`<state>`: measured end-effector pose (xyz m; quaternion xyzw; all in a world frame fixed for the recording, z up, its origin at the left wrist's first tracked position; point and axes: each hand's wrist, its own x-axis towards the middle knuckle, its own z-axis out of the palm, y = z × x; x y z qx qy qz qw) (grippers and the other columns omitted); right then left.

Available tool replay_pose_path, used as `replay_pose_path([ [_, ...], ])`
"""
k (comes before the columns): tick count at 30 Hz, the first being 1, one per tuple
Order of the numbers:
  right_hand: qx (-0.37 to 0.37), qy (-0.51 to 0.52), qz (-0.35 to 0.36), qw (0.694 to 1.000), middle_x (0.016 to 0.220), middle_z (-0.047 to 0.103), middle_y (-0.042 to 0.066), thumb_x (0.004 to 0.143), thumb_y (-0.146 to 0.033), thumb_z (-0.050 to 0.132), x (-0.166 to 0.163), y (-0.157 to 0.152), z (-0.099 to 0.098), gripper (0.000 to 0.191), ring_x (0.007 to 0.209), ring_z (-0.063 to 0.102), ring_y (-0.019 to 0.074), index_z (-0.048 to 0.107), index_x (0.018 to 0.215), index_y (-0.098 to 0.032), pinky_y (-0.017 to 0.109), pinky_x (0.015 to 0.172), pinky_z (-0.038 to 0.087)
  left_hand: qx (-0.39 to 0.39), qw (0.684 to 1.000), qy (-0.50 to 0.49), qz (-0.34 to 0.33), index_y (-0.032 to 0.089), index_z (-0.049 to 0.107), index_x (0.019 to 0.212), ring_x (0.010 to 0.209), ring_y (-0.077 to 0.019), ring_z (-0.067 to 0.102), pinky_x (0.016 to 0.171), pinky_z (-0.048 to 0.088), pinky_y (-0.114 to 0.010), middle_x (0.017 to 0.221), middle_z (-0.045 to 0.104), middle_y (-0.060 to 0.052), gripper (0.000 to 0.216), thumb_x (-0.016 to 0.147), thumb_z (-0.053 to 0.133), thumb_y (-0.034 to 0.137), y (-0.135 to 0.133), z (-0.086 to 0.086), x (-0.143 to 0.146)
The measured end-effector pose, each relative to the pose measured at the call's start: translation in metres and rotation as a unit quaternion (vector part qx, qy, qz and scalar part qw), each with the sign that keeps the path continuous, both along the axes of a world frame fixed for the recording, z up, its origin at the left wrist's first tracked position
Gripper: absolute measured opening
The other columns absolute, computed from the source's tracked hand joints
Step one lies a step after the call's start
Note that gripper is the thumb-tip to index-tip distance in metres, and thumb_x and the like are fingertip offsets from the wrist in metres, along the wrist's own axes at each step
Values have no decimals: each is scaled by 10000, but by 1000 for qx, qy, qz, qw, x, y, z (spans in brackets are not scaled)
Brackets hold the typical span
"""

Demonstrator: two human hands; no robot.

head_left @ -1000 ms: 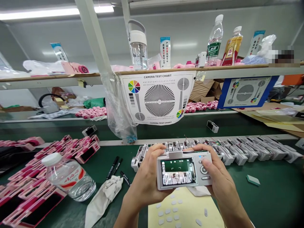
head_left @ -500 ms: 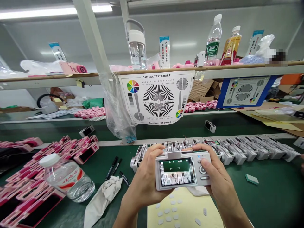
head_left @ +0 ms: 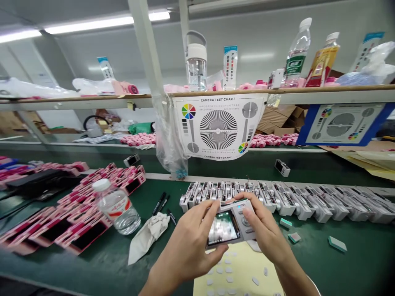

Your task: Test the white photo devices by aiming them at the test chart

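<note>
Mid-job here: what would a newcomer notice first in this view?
At centre, the left hand and right hand hold a silver camera, its screen lit. Behind it, a long row of silver cameras lies on the green bench, under a camera test chart hanging from the shelf. Pink cameras crowd the bench at left.

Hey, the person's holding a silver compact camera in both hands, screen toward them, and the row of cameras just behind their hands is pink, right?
No, that row of cameras is silver, as the head view shows; the pink cameras lie to the left. The left hand and right hand do hold the compact camera, screen toward the person.
</note>
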<state>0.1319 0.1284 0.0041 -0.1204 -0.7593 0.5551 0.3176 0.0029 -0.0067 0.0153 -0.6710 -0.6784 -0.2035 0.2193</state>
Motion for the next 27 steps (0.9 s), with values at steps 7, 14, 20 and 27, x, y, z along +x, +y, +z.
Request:
replay_pose_path([
  [7, 81, -109, 72, 988, 643, 517, -18, 923, -375, 319, -7, -19, -5, 275, 566, 462, 148, 489, 1076, -222, 255, 540, 344, -190, 977, 31, 89, 58, 558, 921, 658, -339, 596, 490, 489, -410, 799, 593, -166, 423, 565, 542, 285, -26, 11, 26],
  [14, -38, -100, 228, 968, 715, 543, 4, 894, -438, 403, -3, -20, -4, 279, 540, 468, 118, 521, 1028, -223, 207, 452, 333, -176, 898, -389, -105, 167, 599, 1049, 648, -243, 626, 548, 486, -311, 792, 662, -73, 518, 725, 454, 543, -54, 38, -10],
  [20, -152, -26, 215, 964, 948, 642, 80, 824, -516, 470, 22, -15, 3, 363, 701, 600, 198, 534, 1042, -234, 264, 549, 448, -54, 802, -568, -176, 163, 655, 961, 659, -240, 635, 545, 470, -315, 775, 671, -98, 662, 766, 313, 695, -43, 30, -23],
  [27, -72, 190, 35, 979, 1015, 641, 68, 853, -455, 463, 22, -12, -8, 263, 944, 590, 264, 610, 974, -273, 361, 784, 469, 112, 847, -478, -201, 183, 566, 1133, 949, -325, 607, 752, 508, -439, 964, 654, -121, 661, 733, 441, 694, -20, 6, 6],
])
